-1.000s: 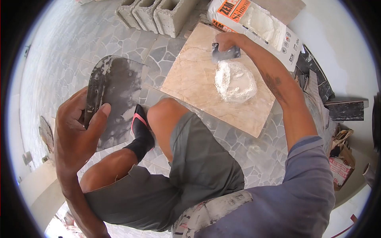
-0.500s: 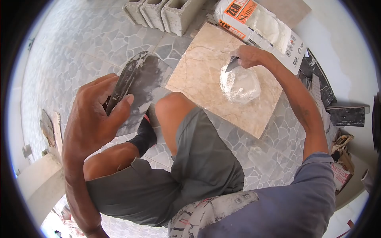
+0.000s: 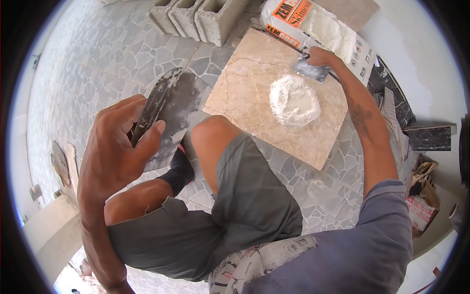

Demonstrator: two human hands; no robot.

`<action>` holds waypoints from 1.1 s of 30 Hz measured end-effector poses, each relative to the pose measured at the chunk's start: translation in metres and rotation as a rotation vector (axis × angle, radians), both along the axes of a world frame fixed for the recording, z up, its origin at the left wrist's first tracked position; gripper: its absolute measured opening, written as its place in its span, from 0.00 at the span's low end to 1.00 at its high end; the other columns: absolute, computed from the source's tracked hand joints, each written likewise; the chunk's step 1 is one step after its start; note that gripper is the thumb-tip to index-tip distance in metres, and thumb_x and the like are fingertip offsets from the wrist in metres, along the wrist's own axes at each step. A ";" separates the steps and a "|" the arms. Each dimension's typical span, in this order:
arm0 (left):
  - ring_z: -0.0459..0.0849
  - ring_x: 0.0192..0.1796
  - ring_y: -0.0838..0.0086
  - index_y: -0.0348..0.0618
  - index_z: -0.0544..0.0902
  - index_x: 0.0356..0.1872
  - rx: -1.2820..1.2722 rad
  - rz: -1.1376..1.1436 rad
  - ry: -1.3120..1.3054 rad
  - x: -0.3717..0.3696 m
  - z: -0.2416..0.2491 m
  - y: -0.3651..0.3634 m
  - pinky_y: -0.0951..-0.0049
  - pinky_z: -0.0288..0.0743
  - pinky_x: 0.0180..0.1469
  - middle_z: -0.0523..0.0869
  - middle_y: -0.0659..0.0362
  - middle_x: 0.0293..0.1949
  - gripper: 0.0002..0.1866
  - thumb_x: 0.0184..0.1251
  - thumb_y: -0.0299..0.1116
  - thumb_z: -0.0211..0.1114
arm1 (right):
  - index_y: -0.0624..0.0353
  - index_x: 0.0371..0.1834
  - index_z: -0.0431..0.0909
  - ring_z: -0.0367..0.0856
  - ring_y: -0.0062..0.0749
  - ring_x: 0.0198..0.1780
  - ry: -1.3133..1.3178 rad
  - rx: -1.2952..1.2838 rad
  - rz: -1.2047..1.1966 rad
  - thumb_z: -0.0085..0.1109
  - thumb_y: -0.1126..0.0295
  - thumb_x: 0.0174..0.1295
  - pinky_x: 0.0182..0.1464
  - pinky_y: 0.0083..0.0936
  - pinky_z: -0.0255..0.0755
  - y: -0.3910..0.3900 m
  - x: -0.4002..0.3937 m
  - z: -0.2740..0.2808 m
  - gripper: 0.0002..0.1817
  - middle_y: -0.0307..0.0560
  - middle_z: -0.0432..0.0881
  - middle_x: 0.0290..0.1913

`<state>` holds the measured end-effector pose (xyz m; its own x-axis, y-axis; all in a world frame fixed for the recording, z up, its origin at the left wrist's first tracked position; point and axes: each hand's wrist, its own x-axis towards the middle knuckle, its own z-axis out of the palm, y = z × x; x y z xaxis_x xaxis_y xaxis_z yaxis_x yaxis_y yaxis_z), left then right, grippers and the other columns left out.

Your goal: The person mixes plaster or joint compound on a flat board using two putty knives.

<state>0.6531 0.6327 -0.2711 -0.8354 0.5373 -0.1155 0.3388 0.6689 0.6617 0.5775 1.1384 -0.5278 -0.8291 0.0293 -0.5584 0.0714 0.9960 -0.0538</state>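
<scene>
My left hand [image 3: 115, 147] is wrapped round the handle of a plastering trowel [image 3: 183, 100], whose flat grey blade is smeared with dried material. In my right hand [image 3: 321, 57] is a putty knife [image 3: 311, 70], its wide blade powdered white and angled over the far right part of a beige marbled tile [image 3: 245, 73]. A mound of white powder [image 3: 293, 100] with a hollow in its middle lies on that tile, just nearer to me than the putty knife. Beyond my right hand lies an opened bag [image 3: 289, 34] of skim coat with white powder showing inside.
Hollow concrete blocks [image 3: 210, 22] stand at the back on the stone-patterned floor [image 3: 112, 63]. Dark tile pieces [image 3: 426, 138] and a torn carton [image 3: 422, 210] line the white wall at right. Wood scraps [image 3: 61, 161] lie at the left.
My right hand has moved away from the mound toward the bag, and the putty knife's blade now lies flatter, showing its broad face. My left hand and the trowel have hardly moved.
</scene>
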 end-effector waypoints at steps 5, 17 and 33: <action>0.68 0.25 0.69 0.27 0.77 0.32 -0.054 -0.012 -0.016 0.000 0.006 -0.002 0.66 0.65 0.31 0.73 0.50 0.25 0.08 0.58 0.24 0.64 | 0.67 0.49 0.80 0.84 0.55 0.46 -0.003 -0.113 0.157 0.54 0.71 0.44 0.52 0.39 0.75 -0.011 -0.002 -0.017 0.25 0.68 0.83 0.43; 0.83 0.32 0.60 0.30 0.82 0.41 -0.097 -0.254 0.249 0.003 -0.002 0.005 0.61 0.74 0.37 0.81 0.48 0.33 0.11 0.60 0.26 0.67 | 0.63 0.52 0.78 0.82 0.59 0.45 0.031 -0.140 0.215 0.53 0.71 0.48 0.51 0.42 0.75 -0.056 0.053 0.074 0.24 0.68 0.83 0.39; 0.87 0.35 0.66 0.39 0.86 0.24 -0.382 -0.560 0.693 0.018 -0.039 0.017 0.67 0.81 0.33 0.85 0.55 0.31 0.06 0.55 0.29 0.66 | 0.69 0.40 0.81 0.83 0.59 0.45 0.034 -0.153 0.288 0.53 0.75 0.45 0.50 0.42 0.75 -0.056 -0.011 -0.003 0.17 0.69 0.83 0.38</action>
<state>0.6714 0.6497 -0.3104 -0.4186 0.9064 0.0568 0.9066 0.4208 -0.0330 0.5669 1.0823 -0.5305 -0.8093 -0.2913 -0.5101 -0.2166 0.9552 -0.2017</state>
